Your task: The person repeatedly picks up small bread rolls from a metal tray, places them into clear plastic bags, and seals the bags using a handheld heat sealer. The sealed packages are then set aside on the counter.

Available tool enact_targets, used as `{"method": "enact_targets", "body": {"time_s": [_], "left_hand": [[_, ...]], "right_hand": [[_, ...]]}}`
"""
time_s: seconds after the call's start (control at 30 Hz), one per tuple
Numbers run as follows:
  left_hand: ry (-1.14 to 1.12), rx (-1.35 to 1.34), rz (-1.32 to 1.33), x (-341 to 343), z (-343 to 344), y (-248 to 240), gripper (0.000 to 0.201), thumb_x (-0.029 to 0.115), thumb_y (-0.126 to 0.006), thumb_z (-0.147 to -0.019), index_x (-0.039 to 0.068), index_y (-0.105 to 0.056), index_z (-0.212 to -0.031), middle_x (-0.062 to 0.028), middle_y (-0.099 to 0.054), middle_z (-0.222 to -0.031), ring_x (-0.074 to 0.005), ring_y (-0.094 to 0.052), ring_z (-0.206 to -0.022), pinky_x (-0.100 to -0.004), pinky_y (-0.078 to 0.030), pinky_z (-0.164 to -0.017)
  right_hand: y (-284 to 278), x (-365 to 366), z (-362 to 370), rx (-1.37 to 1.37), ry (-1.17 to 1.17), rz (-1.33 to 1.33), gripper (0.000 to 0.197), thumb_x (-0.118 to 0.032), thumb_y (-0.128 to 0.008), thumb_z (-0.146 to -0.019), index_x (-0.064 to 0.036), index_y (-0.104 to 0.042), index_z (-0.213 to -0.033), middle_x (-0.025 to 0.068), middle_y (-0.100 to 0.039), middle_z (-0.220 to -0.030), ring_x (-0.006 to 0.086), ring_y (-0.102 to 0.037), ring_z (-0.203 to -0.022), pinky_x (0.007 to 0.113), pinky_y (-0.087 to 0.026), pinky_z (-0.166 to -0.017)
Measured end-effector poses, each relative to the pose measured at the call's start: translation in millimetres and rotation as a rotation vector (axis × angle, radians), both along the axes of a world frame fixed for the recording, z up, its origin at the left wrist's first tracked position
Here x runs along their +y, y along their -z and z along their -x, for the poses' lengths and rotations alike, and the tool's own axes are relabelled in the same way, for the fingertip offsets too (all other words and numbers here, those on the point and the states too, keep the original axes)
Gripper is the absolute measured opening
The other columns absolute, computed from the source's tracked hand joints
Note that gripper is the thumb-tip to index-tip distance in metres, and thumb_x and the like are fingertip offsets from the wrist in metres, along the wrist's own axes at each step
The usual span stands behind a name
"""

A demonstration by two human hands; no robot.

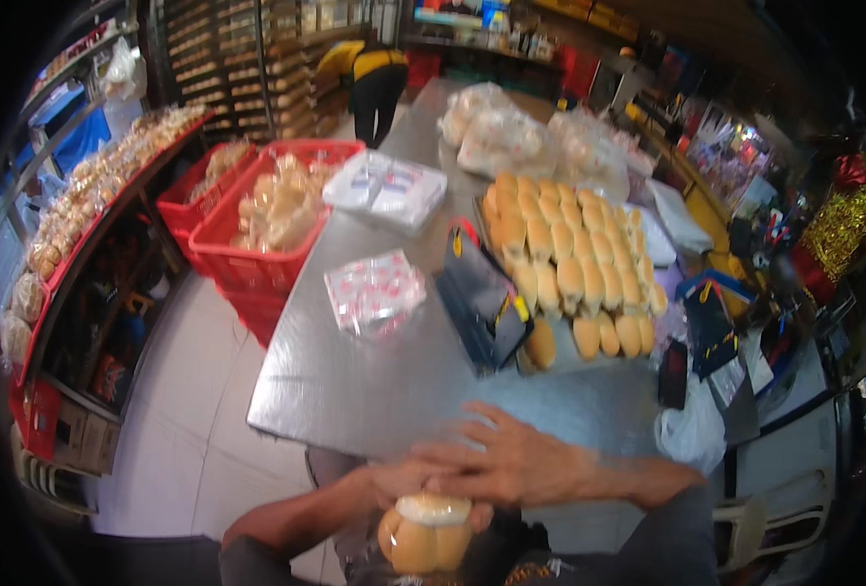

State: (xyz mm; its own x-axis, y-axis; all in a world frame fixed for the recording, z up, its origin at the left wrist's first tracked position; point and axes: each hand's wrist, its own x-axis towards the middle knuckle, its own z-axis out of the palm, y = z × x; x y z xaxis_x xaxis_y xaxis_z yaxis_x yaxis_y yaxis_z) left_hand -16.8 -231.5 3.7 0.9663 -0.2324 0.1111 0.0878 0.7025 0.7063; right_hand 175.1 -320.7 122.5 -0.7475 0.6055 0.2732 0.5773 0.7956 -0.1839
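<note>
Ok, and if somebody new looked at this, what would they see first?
Probably the rows of golden-brown oblong bread rolls, spread over the right side of the shiny grey metal table. Next, perhaps, the bright red plastic crate with golden bread inside, left of the table. Then, low in the middle, the clear-wrapped bundle of plump golden buns, close to the person's body.

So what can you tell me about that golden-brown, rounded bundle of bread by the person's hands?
The glossy, golden-brown bundle of rounded bread looks wrapped in thin, clear plastic that catches the light. Plump lobes press together, with a paler band across the top; whether that is bread or wrapping is unclear. It sits low in the middle of the view, close to the person's body. The bare left hand and bare right hand overlap at its top, seemingly touching it.
</note>
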Motion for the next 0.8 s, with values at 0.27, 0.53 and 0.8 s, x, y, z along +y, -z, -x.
{"method": "enact_targets", "body": {"time_s": [0.27,0.53,0.8], "left_hand": [[0.074,-0.146,0.049,5,-2,-36,0.06,0.041,-0.074,-0.094,-0.001,-0.06,-0.134,-0.0215,-0.067,-0.129,-0.0346,-0.063,-0.127,-0.044,-0.049,-0.107],[-0.812,0.001,-2.189,33,-34,-130,0.046,0.027,-0.078,-0.08,0.002,-0.06,-0.114,-0.0155,-0.063,-0.109,-0.0353,-0.065,-0.107,-0.0523,-0.048,-0.092],[-0.727,0.294,-2.106,97,-120,-138,0.047,0.031,-0.077,-0.077,-0.003,-0.066,-0.108,-0.0209,-0.07,-0.109,-0.0388,-0.069,-0.109,-0.0518,-0.054,-0.09]], "right_hand": [[2,-7,-15,-0.134,-0.009,-0.045,0.047,-0.046,-0.074,-0.085,-0.0127,-0.069,-0.117,0.0082,-0.064,-0.126,0.0274,-0.062,-0.118,0.047,-0.046,-0.094],[-5,27,-58,0.347,0.524,0.092,0.011,-0.014,-0.075,-0.092,-0.0046,-0.071,-0.095,0.0098,-0.067,-0.083,0.0286,-0.067,-0.075,0.039,-0.052,-0.068],[-13,92,-133,0.216,0.672,-0.066,0.015,-0.018,-0.073,-0.096,-0.0024,-0.072,-0.094,0.0149,-0.066,-0.08,0.0356,-0.065,-0.074,0.042,-0.051,-0.066]]}}
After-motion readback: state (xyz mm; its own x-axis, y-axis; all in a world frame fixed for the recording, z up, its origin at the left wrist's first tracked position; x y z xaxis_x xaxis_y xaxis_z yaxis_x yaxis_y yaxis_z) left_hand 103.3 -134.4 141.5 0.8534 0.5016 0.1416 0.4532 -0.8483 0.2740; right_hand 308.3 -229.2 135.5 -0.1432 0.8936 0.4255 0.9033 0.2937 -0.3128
